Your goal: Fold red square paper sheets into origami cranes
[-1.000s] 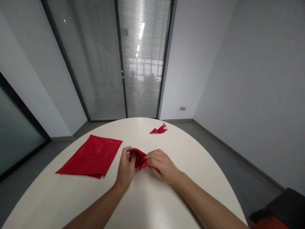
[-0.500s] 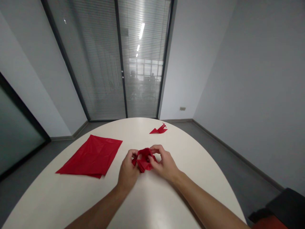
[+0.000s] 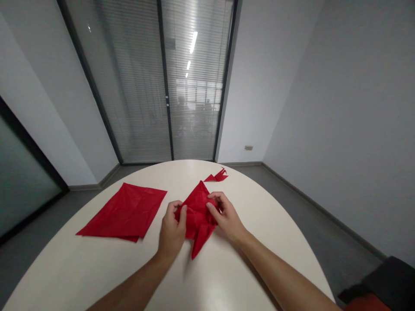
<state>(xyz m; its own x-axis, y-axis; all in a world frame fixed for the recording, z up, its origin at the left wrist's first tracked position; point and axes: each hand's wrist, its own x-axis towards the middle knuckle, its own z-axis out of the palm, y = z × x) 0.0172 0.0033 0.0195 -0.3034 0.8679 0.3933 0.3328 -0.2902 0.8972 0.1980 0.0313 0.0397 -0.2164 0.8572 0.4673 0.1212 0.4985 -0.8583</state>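
Note:
A creased sheet of red paper [image 3: 197,214] is held between my two hands above the table, partly opened out, with one point upward and another hanging down toward me. My left hand [image 3: 173,226] pinches its left edge, thumb on top. On the opposite edge, my right hand [image 3: 227,216] grips the paper between thumb and fingers. The fingers behind the paper are partly hidden. Just beyond the hands lies a small folded red paper crane [image 3: 218,175], its lower left close to the held sheet's top point.
Red paper sheets [image 3: 126,211], creased and seemingly stacked, lie to the left on the round white table [image 3: 246,276]. A black and red object [image 3: 385,280], perhaps a chair, stands at the lower right. Glass panels with blinds [image 3: 142,86] rise behind the table.
The red paper was bunched up small between my hands; now it is spread wider, with points showing above and below. My hands have shifted only slightly. The crane and left sheets stay put.

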